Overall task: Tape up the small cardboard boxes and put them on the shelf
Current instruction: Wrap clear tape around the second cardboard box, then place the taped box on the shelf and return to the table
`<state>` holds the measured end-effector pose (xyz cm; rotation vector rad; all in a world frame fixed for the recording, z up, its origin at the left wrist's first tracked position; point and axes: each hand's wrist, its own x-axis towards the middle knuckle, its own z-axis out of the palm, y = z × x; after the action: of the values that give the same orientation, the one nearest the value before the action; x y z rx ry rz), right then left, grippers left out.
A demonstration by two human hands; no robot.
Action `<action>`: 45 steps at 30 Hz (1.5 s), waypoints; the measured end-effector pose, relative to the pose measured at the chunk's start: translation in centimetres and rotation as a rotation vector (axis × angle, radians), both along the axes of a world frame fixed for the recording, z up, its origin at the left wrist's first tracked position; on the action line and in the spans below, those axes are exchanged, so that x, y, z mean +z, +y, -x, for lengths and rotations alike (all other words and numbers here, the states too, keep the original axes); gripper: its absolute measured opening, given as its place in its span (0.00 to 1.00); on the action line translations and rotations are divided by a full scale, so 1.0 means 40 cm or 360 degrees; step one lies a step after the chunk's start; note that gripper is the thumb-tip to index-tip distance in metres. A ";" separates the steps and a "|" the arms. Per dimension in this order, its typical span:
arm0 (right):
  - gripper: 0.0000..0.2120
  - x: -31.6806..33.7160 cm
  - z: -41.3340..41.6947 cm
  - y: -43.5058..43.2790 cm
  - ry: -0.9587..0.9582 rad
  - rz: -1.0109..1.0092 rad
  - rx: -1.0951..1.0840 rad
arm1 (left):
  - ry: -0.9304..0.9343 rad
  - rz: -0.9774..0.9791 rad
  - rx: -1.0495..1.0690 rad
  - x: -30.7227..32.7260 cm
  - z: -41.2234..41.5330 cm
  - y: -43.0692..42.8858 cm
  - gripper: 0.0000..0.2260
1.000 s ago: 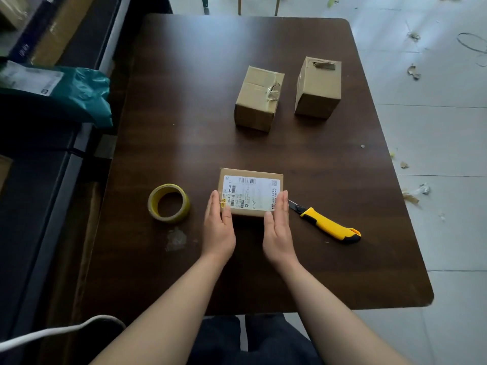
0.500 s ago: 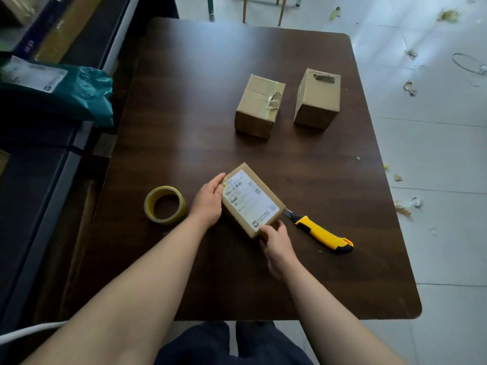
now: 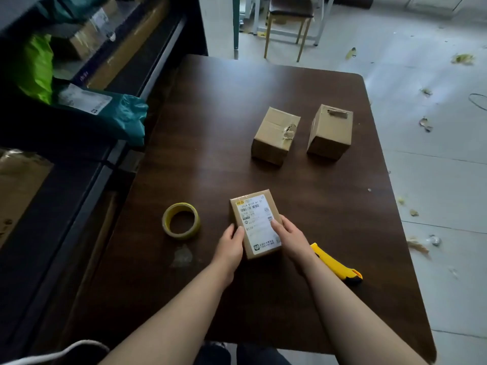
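From here I see a dark brown wooden tabletop beneath both hands. A dark metal shelf runs well out beyond the left hand, with a teal plastic mailer bag lying on it. Far ahead of the left hand stands a brown cardboard box with crumpled tape, and a taller brown cardboard box stands far ahead of the right hand. Between the hands is a small flat cardboard box with a white shipping label. The left hand grips its left edge and the right hand grips its right edge, thumb on the label; I cannot tell whether it is lifted. A yellow tape roll lies just outside the left hand. A yellow utility knife lies just outside the right wrist, partly hidden by it.
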<state>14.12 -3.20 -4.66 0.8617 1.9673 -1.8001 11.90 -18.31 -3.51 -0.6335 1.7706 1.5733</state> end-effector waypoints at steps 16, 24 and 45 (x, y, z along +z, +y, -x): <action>0.27 0.223 0.081 -0.116 0.0547 -0.0127 0.0006 | 0.0535 -0.0158 0.0359 0.237 0.073 -0.134 0.21; 0.21 0.390 0.105 -0.189 0.0823 -0.0039 0.0351 | 0.0803 -0.0009 0.0701 0.403 -0.005 -0.209 0.21; 0.29 0.684 -0.419 -0.750 0.1147 0.0221 0.1676 | 0.1237 0.0503 0.2057 0.664 -0.820 -0.575 0.17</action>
<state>30.90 -33.21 22.69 -0.8807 1.9742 -1.5681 44.72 -41.30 23.06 -1.7344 2.3433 2.6337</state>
